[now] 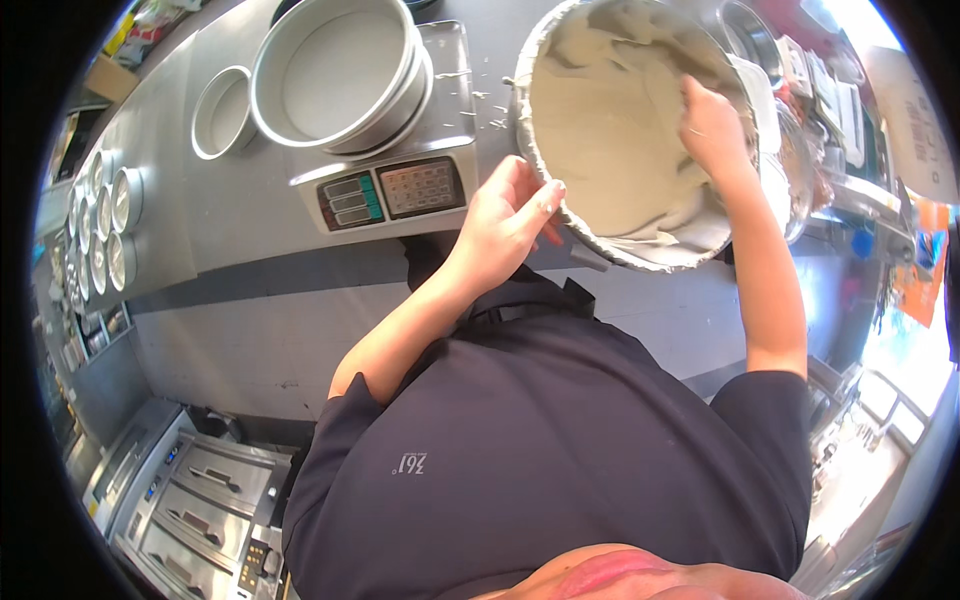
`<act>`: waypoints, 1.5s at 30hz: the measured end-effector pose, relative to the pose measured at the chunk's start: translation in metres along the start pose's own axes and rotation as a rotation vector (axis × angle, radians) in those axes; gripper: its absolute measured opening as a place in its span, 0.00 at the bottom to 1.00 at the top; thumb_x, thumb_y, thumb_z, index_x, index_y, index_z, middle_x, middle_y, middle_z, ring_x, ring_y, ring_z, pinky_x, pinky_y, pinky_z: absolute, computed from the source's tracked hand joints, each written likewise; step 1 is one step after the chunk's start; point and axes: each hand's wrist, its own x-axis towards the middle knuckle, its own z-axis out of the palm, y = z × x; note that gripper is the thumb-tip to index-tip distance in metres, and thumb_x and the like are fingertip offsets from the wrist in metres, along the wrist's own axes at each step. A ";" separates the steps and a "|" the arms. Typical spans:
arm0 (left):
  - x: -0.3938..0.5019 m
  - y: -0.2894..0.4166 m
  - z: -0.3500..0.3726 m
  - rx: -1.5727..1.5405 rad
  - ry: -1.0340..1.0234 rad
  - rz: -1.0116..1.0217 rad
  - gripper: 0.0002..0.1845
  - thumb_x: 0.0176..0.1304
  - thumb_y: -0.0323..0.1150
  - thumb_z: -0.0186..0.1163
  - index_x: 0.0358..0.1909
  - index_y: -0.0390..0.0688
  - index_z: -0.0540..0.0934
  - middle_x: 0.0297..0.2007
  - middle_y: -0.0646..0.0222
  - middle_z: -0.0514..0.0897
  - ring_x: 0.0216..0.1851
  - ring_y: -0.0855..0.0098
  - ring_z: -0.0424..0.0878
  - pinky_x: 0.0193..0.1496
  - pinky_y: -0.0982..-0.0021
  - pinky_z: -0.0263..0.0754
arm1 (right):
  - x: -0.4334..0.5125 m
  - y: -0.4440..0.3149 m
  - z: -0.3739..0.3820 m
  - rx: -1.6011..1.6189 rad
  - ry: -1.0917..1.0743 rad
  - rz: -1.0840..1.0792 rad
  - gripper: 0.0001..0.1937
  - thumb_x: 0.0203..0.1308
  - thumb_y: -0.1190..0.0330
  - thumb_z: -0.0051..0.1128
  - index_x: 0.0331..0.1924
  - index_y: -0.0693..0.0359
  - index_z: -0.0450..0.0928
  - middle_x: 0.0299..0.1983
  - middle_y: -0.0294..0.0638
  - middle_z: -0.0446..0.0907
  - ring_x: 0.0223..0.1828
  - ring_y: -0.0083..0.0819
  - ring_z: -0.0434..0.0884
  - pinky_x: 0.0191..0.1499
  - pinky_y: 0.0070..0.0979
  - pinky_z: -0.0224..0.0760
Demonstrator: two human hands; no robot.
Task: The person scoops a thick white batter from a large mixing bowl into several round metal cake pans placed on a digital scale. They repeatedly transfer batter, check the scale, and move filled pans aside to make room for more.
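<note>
A large round metal bowl (pixel 739 225) holds pale, thick batter (pixel 607 142), with smears of it along the rim. My left hand (pixel 514 214) grips the bowl's near left rim, thumb on top, with a little batter on the thumb. Inside the bowl, at its right side, my right hand (pixel 712 124) is curled with its fingers towards the batter; whether it holds a tool cannot be told. Left of the bowl, stacked round metal cake pans (pixel 337 75) rest on a digital scale (pixel 386 191), and a smaller round pan (pixel 223 112) stands beside them.
Several small round tins (pixel 126 199) with something pale inside stand at the steel table's (pixel 247 195) left end. Batter drips mark the scale and tabletop. Bowls and containers crowd the bowl's right side. A metal deck oven (pixel 202 495) is at the lower left, behind me.
</note>
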 end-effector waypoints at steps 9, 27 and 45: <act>0.034 0.005 -0.021 -0.159 -0.015 0.043 0.08 0.83 0.35 0.57 0.52 0.41 0.78 0.37 0.71 0.87 0.33 0.79 0.85 0.37 0.75 0.83 | -0.016 -0.066 0.043 0.352 -0.937 0.128 0.22 0.58 0.79 0.50 0.58 0.73 0.78 0.37 0.56 0.87 0.32 0.46 0.91 0.40 0.45 0.87; 0.016 0.016 -0.025 -0.155 -0.085 -0.084 0.15 0.81 0.35 0.53 0.62 0.40 0.70 0.47 0.65 0.86 0.40 0.74 0.88 0.43 0.70 0.87 | -0.003 -0.103 0.112 0.888 -0.540 0.474 0.18 0.62 0.80 0.48 0.53 0.61 0.84 0.42 0.50 0.87 0.35 0.45 0.90 0.32 0.36 0.85; 0.022 0.017 -0.051 -0.054 -0.187 -0.084 0.16 0.84 0.39 0.52 0.61 0.38 0.71 0.42 0.62 0.86 0.40 0.69 0.89 0.44 0.65 0.87 | -0.036 -0.103 -0.013 1.981 -0.422 0.422 0.25 0.64 0.86 0.49 0.66 0.65 0.76 0.57 0.49 0.85 0.57 0.41 0.88 0.57 0.40 0.87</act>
